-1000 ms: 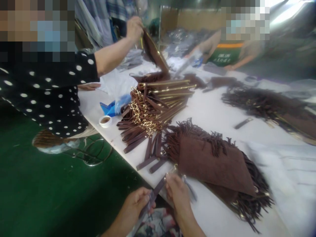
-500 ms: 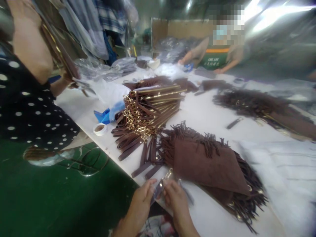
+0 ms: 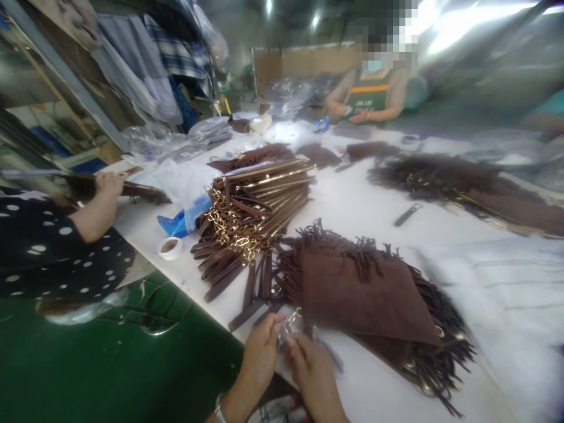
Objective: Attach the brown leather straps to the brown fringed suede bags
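At the table's near edge, my left hand and my right hand are closed close together on a strap with a gold clasp. Most of the strap is hidden by my fingers, and its end is blurred. Just beyond my hands lies a stack of brown fringed bags, a flat panel on top. Left of it are several loose brown straps. Behind these sits a big pile of brown straps with gold clasps and gold-edged pieces.
On the white table are a roll of tape, a blue tape dispenser, one loose strap, more fringed bags and white plastic sheets. A co-worker in polka dots is at left; another in a green apron faces me.
My view has shifted slightly. My hands stay closed on the strap, my right fingers drawn a little lower. The left co-worker's arm has come down to the table; the far co-worker's hands have come together.
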`<state>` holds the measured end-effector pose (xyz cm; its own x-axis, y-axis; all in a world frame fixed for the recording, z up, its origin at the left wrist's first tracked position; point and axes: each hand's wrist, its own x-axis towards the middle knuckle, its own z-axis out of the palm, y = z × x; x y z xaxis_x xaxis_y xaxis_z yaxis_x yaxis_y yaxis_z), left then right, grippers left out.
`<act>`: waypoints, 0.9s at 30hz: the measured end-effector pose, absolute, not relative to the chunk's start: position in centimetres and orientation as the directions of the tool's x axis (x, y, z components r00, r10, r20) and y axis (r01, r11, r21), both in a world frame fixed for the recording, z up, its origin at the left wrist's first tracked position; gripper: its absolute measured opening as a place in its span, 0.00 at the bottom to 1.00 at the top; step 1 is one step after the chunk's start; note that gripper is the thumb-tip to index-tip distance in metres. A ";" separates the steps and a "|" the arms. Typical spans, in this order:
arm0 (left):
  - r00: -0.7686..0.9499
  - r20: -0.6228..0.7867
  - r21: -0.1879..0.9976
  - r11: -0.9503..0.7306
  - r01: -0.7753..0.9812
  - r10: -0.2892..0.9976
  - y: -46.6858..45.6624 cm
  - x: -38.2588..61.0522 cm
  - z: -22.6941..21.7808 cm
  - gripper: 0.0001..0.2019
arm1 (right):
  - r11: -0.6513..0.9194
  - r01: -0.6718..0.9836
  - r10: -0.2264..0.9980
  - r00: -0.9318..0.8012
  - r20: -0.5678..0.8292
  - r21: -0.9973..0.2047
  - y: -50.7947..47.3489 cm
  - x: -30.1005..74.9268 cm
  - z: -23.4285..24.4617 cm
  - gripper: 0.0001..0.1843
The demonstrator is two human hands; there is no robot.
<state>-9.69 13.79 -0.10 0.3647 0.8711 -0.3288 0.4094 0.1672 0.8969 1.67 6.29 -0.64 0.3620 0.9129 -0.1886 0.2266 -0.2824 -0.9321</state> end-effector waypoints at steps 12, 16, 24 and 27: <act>0.401 -0.396 0.916 0.322 0.241 0.826 13.6 -9.9 -1.7 0.24 | -0.309 0.826 0.949 0.234 -0.213 -0.472 9.8 5.3 2.0 0.18; 0.430 -0.370 0.928 0.352 0.124 0.823 13.3 -10.2 -2.5 0.32 | -0.280 0.879 0.953 0.206 -0.222 -0.385 10.5 5.6 1.8 0.15; 0.396 -0.350 0.893 0.174 0.415 0.849 13.9 -10.1 -0.8 0.19 | -0.064 0.978 0.971 0.015 -0.239 -0.198 11.4 6.9 3.7 0.17; 0.453 -0.338 0.904 0.151 0.400 0.825 14.3 -10.1 -0.7 0.18 | -0.008 0.985 0.970 -0.033 -0.239 -0.171 12.3 7.1 4.2 0.11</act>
